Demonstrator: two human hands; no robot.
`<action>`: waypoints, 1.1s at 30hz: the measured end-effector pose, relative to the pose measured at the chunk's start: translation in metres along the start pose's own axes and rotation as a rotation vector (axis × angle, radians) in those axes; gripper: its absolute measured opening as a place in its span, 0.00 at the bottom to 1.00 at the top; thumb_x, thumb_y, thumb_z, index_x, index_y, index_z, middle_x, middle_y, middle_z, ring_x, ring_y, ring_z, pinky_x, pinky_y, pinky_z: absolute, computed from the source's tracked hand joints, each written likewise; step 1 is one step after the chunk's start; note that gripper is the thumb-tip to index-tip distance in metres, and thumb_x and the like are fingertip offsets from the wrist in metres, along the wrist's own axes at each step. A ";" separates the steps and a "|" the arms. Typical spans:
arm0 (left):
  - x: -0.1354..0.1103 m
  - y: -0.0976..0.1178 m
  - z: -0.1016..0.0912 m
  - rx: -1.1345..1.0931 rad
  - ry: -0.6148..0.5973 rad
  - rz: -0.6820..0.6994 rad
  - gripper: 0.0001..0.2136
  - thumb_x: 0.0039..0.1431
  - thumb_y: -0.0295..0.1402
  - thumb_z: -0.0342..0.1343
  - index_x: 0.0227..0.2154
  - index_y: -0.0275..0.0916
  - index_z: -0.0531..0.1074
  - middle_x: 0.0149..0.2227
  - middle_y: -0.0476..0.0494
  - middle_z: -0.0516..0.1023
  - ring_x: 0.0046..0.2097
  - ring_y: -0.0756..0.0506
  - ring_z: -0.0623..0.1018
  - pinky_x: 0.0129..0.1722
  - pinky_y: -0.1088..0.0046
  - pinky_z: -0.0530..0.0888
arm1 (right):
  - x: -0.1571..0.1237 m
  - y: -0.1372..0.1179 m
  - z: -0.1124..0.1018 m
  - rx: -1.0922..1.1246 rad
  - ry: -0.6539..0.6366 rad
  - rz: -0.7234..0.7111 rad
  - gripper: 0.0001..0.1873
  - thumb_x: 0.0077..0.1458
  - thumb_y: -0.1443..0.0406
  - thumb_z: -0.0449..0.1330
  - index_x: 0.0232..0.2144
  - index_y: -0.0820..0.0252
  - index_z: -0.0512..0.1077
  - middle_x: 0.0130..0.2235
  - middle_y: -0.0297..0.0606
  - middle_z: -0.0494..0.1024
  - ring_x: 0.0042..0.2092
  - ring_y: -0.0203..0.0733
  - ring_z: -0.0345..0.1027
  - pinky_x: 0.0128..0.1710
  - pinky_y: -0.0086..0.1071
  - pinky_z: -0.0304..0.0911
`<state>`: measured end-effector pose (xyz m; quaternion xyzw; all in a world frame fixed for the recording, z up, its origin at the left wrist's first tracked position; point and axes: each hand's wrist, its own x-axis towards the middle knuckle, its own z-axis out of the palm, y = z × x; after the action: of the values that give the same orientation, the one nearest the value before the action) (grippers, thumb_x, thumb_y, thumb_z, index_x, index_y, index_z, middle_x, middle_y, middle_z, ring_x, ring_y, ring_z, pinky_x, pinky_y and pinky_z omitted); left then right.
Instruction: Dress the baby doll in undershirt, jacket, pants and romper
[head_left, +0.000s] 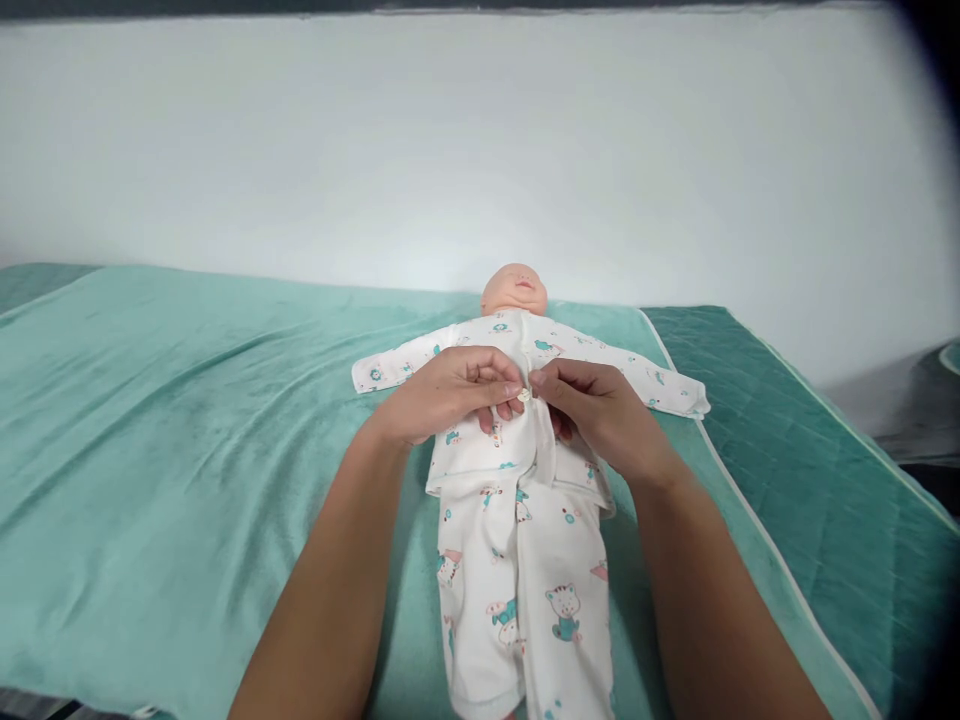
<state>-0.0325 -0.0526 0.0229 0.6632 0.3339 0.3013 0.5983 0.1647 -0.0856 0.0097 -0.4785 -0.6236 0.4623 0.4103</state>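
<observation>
A baby doll [515, 288] lies on its back, dressed in a white printed jacket [480, 455] and matching trousers [566, 560]. Both sleeves stretch out sideways. At the jacket's front opening, my left hand [465, 392] pinches the cloth beside a small pale button [524, 395]. My right hand [592, 400] pinches the other front edge at the same spot, thumb and forefinger together. The fingertips of the two hands nearly meet at the button. Whether the button sits in its hole cannot be made out. Below the hands, the jacket's lower front edges hang loose over the trousers.
A light green blanket [187, 480] with soft folds lies under the doll. On the right, a darker green quilted cover [810, 480] shows beyond the blanket's pale edge. A white wall [450, 150] rises behind the bed.
</observation>
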 end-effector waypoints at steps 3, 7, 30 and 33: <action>0.000 -0.001 0.000 -0.024 0.011 -0.009 0.09 0.57 0.39 0.62 0.33 0.38 0.75 0.29 0.45 0.77 0.30 0.50 0.76 0.27 0.73 0.75 | 0.000 -0.001 0.002 -0.063 -0.008 0.012 0.26 0.60 0.46 0.56 0.21 0.59 0.70 0.19 0.31 0.69 0.22 0.32 0.59 0.23 0.28 0.53; 0.001 -0.003 0.001 -0.033 0.027 0.002 0.09 0.56 0.38 0.63 0.33 0.38 0.75 0.29 0.45 0.77 0.30 0.50 0.76 0.27 0.73 0.75 | 0.000 0.000 0.002 -0.055 -0.023 0.004 0.28 0.60 0.44 0.55 0.20 0.60 0.70 0.21 0.34 0.72 0.23 0.33 0.62 0.24 0.28 0.56; 0.001 -0.001 0.001 0.140 0.024 -0.001 0.06 0.56 0.34 0.62 0.32 0.37 0.73 0.28 0.49 0.77 0.27 0.53 0.76 0.28 0.76 0.75 | 0.005 0.007 -0.001 0.227 -0.051 -0.012 0.15 0.63 0.53 0.57 0.33 0.59 0.70 0.29 0.37 0.80 0.26 0.36 0.73 0.22 0.26 0.63; -0.001 0.001 0.002 0.156 0.049 -0.025 0.05 0.56 0.33 0.61 0.32 0.36 0.75 0.29 0.48 0.78 0.29 0.53 0.76 0.31 0.76 0.77 | 0.005 0.007 -0.001 0.225 -0.057 -0.002 0.15 0.63 0.53 0.57 0.33 0.59 0.70 0.31 0.38 0.81 0.27 0.36 0.74 0.22 0.26 0.63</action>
<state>-0.0312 -0.0542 0.0242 0.6958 0.3792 0.2829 0.5404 0.1663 -0.0793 0.0038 -0.4154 -0.5798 0.5424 0.4438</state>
